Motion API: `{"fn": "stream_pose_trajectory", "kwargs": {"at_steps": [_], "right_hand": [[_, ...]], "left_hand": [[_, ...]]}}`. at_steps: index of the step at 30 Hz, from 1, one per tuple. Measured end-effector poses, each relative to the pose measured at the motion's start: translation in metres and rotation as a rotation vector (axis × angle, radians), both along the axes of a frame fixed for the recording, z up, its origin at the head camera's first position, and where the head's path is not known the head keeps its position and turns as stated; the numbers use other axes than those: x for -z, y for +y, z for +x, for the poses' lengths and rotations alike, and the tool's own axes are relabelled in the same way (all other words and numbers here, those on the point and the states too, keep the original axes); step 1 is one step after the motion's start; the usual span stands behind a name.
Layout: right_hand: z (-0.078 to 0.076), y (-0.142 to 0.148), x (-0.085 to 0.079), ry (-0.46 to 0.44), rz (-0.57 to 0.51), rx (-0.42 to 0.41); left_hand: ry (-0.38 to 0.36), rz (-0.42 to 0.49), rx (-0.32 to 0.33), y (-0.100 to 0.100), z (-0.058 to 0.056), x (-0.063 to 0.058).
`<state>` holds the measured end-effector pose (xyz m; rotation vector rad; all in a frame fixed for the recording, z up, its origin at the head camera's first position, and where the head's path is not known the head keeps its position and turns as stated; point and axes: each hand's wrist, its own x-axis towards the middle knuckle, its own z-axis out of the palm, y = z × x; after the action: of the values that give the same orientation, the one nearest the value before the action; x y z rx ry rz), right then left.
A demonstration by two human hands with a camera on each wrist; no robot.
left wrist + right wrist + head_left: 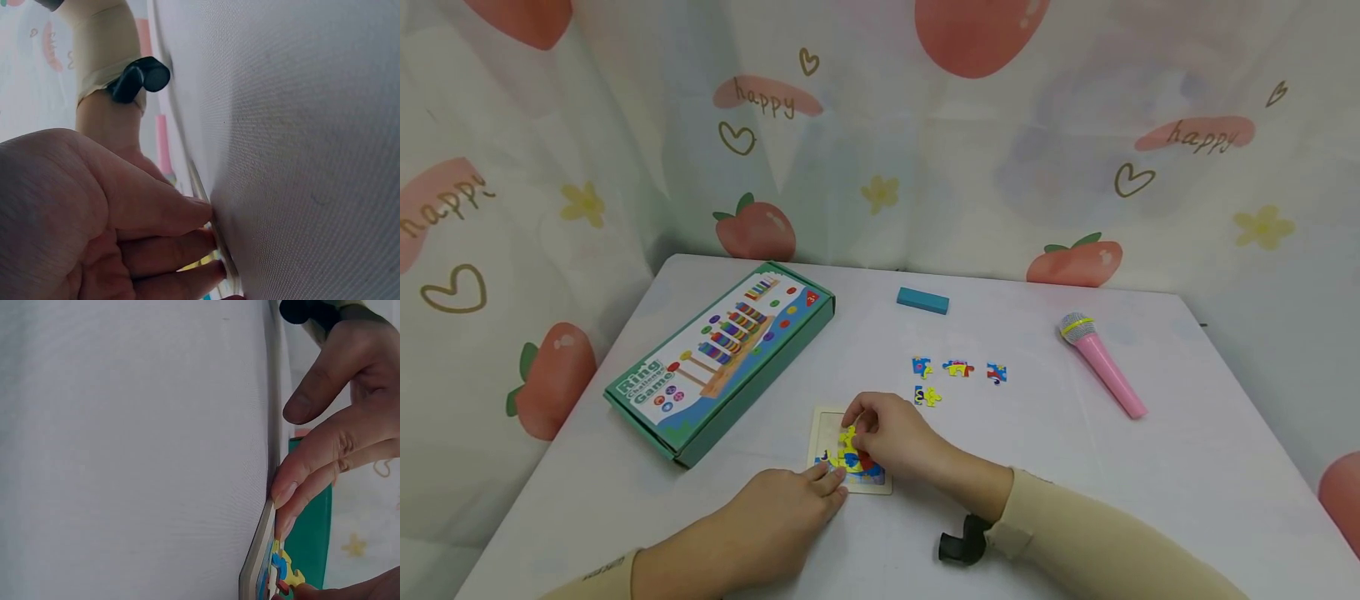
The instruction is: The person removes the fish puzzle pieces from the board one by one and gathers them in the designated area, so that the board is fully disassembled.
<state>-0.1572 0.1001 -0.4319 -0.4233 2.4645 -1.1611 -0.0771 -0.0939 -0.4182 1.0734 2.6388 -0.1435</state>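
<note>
A small pale puzzle board [815, 429] lies on the table, its lower part filled with yellow, blue and red pieces. My left hand [778, 517] rests its fairly straight fingertips on the board's near left edge. In the right wrist view, the left thumb [301, 407] stands clear of the board. Above the board, my right hand [891, 433] pinches a yellow puzzle piece [848, 437] between thumb and fingers. That piece appears tilted up from the board in the right wrist view; the fingertips partly hide it. Several loose puzzle pieces [958, 368] lie beyond the right hand.
To the left lies a green ring game box [722, 358]. A blue block [922, 301] is at the back, and a pink toy microphone [1105, 367] lies on the right. A black wrist camera [964, 542] sits at the right sleeve. Printed curtains hang behind the white table [1060, 483].
</note>
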Motion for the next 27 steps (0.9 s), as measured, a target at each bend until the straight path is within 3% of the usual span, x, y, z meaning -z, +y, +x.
{"fn": "stream_pose_trajectory", "kwargs": {"at_steps": [11,19,27], "right_hand": [[-0.007,0.017,-0.004,-0.111,-0.144,-0.004],[-0.02,0.063,-0.015,-0.098,-0.102,0.147],[-0.038,0.111,-0.017,-0.068,-0.019,0.261]], "left_hand": [[0.005,0.022,0.003,0.0,0.001,0.0],[-0.023,0.004,-0.013,0.001,-0.001,0.0],[0.002,0.022,0.009,0.0,0.0,-0.001]]}}
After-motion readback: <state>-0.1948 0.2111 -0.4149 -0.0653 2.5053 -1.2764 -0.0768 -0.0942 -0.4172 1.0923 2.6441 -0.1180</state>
